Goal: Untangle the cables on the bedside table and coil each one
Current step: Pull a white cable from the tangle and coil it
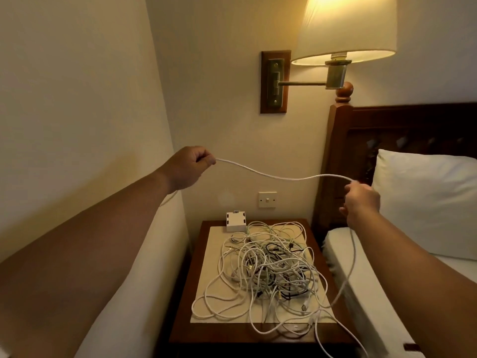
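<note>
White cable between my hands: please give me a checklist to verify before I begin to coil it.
1. Left hand grips the white cable: ok.
2. Right hand holds it too: ok.
3. The stretch between the hands has no knot: ok.
4. The part below the right hand is clear of the tangle: not ok, it runs down into the pile on the bedside table.
5. Its far end is free: cannot tell.
</note>
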